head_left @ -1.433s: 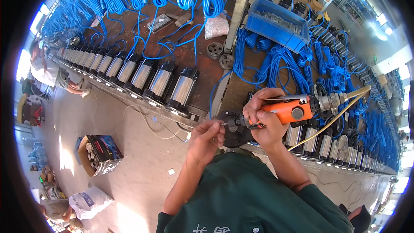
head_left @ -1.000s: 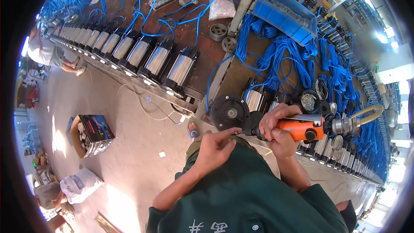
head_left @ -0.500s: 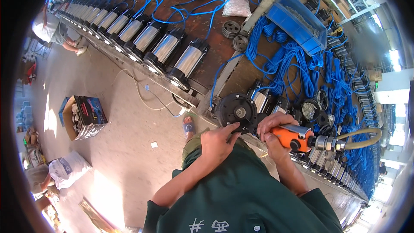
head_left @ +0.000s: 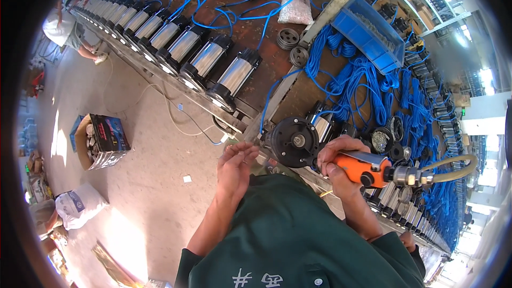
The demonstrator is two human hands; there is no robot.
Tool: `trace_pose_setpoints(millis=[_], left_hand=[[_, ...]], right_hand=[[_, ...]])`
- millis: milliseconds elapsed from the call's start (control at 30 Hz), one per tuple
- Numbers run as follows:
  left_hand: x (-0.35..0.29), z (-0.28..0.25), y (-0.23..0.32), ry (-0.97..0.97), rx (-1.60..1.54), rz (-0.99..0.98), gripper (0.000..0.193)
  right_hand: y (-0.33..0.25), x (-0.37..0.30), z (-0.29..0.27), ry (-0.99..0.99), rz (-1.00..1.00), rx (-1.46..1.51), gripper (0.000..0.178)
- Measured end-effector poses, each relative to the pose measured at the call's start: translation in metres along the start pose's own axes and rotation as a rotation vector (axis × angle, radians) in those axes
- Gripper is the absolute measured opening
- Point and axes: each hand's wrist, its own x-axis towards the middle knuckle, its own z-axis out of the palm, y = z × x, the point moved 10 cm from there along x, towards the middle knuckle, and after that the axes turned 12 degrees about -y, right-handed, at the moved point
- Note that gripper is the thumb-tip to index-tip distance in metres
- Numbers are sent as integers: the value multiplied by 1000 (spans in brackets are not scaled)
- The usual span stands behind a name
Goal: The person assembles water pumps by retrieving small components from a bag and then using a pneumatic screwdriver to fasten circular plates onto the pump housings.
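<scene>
My right hand (head_left: 341, 162) grips an orange air screwdriver (head_left: 364, 169), its tip end close to the right side of a black round pump housing (head_left: 280, 146). A hose runs from the tool's right end. The housing lies at the bench edge in front of me, its flat face up, with a metal shaft (head_left: 299, 141) in the centre and small screws around the rim. Left of the housing, apart from it, is my left hand (head_left: 234, 170), fingers curled together. Whether something small lies in those fingers I cannot make out.
Steel-cased motors (head_left: 234, 77) stand in a row along the bench edge. Blue cable coils (head_left: 368, 77) and a blue bin (head_left: 368, 34) lie beyond the housing. An open carton (head_left: 101, 141) and a white sack (head_left: 80, 206) sit on the floor. Another person's hand (head_left: 408, 241) shows at lower right.
My left hand has drawn back from the housing's face and moved left, its fingers curling. The right hand keeps the screwdriver in nearly the same place.
</scene>
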Motion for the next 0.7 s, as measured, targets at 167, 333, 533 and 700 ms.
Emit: trace_pose_setpoints(millis=[167, 333, 533, 700], left_hand=[[-5, 32, 10, -150, 67, -21, 22], [-10, 75, 13, -313, 312, -25, 16], [-9, 85, 5, -360, 190, -165, 16], [-8, 90, 3, -378, 122, -197, 15]], right_hand=[[-10, 11, -1, 84, -111, 195, 32], [-23, 30, 11, 73, -252, 325, 32], [-16, 36, 8, 97, -278, 419, 34], [-10, 37, 7, 123, -241, 469, 35]])
